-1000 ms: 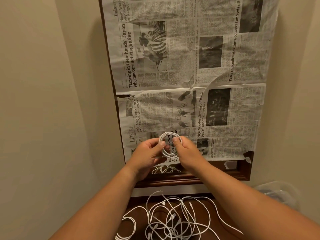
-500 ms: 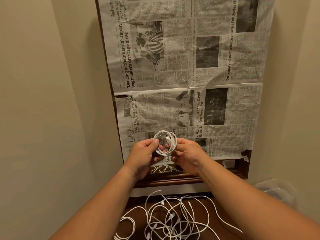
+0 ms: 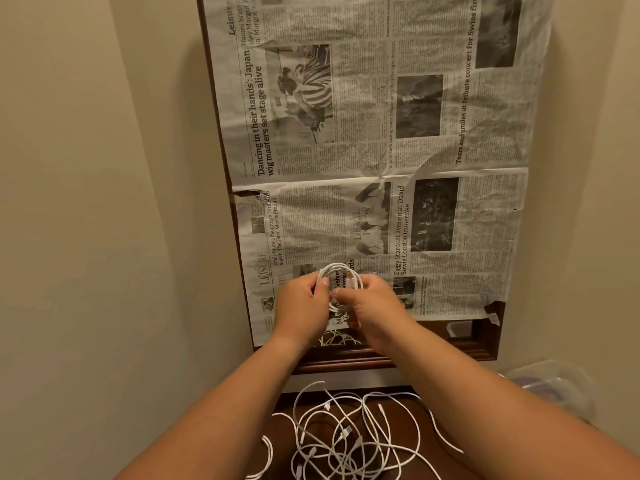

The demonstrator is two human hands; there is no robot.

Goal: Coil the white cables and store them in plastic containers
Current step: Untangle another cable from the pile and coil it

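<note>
A small coil of white cable is held up in front of the newspaper-covered frame. My left hand grips the coil's left side, thumb on its rim. My right hand pinches the coil's right and lower part, with the cable's plug end by its fingertips. The coil's lower half is hidden behind my fingers. Below, a tangle of loose white cables lies on the dark wooden surface. A clear plastic container sits at the right, partly behind my right forearm.
A dark wooden frame covered with newspaper stands against the beige wall straight ahead. A strip of uncovered mirror at its bottom reflects some cable. Beige walls close in on the left and right.
The coil has shifted slightly left and lower. My right hand moved from the coil's top edge down over its right and lower side; my left hand kept its grip.
</note>
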